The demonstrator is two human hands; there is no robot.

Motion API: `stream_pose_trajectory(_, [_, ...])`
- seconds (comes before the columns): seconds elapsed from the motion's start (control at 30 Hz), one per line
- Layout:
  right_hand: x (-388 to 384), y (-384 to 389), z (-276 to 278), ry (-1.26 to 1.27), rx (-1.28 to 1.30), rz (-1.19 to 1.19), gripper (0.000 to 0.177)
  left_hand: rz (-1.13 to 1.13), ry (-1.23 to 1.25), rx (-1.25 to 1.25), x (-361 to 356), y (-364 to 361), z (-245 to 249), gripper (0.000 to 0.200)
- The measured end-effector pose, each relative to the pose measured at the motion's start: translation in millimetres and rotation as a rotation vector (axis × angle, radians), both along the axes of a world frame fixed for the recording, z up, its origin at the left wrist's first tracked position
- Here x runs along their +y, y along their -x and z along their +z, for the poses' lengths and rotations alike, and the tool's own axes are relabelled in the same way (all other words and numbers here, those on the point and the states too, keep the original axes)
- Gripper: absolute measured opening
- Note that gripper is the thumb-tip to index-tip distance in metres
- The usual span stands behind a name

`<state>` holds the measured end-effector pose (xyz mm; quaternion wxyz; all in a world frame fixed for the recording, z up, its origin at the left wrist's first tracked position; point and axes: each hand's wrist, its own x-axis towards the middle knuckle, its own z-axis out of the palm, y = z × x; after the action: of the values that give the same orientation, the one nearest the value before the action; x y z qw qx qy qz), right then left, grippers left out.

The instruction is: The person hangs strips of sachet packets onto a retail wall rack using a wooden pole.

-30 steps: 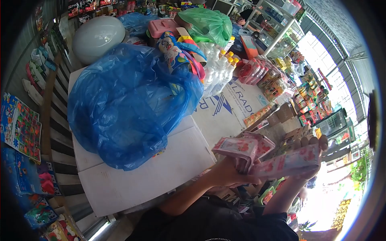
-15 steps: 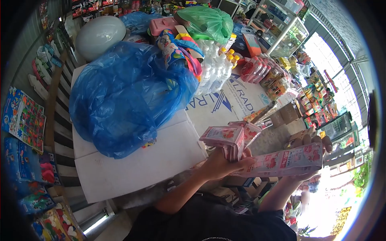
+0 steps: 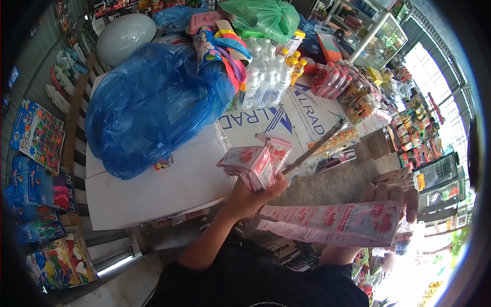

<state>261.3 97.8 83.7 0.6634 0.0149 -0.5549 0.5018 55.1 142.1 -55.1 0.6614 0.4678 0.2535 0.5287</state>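
My left hand (image 3: 250,198) is closed around a folded stack of pink-and-white sachets (image 3: 250,162), thumb pressed along its side. From near that hand a strip of joined sachets (image 3: 337,217), printed with "Hazeline", stretches across to the right. My right hand (image 3: 389,197) holds the strip's far end, its fingers curled behind and showing above the top edge. Part of the strip hangs doubled below. A thin stick (image 3: 319,146) slants up and right just beyond my left hand.
A white-topped table (image 3: 153,199) carries a large blue plastic bag (image 3: 153,110), a pack of clear bottles (image 3: 266,84), a green bag (image 3: 263,20) and red bottles (image 3: 332,82). Packets hang on the left. A glass case (image 3: 383,43) stands back right.
My left hand has moved left with the folded stack, away from my right hand. The strip between them now spans a wider gap and hangs lower. The view has shifted slightly.
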Motion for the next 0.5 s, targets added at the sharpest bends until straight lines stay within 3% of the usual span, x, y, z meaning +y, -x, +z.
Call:
stream_pose_trajectory(0.03, [-1,3,0,0.001,-0.017,-0.019,0.015,-0.002,-0.005,0.001,-1,4,1,0.015])
stream_pose_trajectory(0.1, [-5,6,-3,0.064,-0.011,-0.299,0.014,-0.035,-0.008,-0.001,-1,12,-2,0.017])
stream_pose_trajectory(0.17, [0,2,-7,0.007,-0.056,-0.347,0.019,-0.069,-0.016,-0.004,0,21,1,0.019])
stream_pose_trajectory(0.2, [2,3,-9,0.018,-0.358,-1.028,0.015,-0.057,-0.026,-0.035,-2,24,5,0.018])
stream_pose_trajectory(0.3, [9,-8,12,0.054,-1.203,-1.763,0.048,-0.051,-0.129,-0.056,-2,37,5,0.015])
stream_pose_trajectory(0.33, [29,-3,20,0.099,-1.144,-1.754,0.039,-0.037,-0.133,-0.071,-3,42,7,0.013])
stream_pose_trajectory(0.47, [82,22,33,0.303,-0.298,-0.793,0.048,-0.016,-0.085,-0.125,1,50,6,0.010])
stream_pose_trajectory(0.5, [91,30,36,0.302,-0.248,-0.705,0.048,-0.040,-0.052,-0.114,4,51,3,0.009])
